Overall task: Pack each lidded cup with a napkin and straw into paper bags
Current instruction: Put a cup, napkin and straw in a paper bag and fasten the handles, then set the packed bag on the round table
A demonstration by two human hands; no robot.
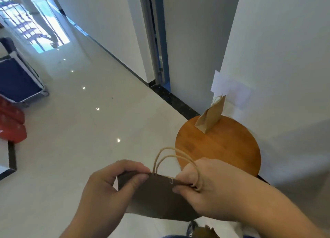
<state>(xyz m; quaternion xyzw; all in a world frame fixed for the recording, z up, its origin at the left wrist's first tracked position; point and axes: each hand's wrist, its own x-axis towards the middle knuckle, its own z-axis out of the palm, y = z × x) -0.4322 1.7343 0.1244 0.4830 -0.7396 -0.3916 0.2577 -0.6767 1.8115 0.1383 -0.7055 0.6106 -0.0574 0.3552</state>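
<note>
Kraft paper, dull brown and pressed flat, is forming the paper bag (pixel 157 196) that both hands are holding low in the view, at about 6 o'clock. The left hand (pixel 107 189) is pinching the bag's top rim near its left corner, thumb on the near face and fingers curled over the far one. The right hand (pixel 201 187) is gripping the same rim toward its right end, thumb pressing the near face and fingers curled behind. 2 loops of twisted paper cord, the handles (pixel 171 157), are arching up toward 12 o'clock, their right legs running over the right hand's fingers. Whether the bag's mouth is parting cannot be told. At about 2 o'clock from the hands, a round wooden table (pixel 223 148), smooth and honey-coloured, is standing beside a white wall (pixel 285 59). A second paper bag (pixel 211 116), wedge-shaped and lighter tan, is standing upright on the table's 12 o'clock edge. Glossy pale floor tiles (pixel 89 121) are mirroring small lights toward 10 o'clock.
</note>
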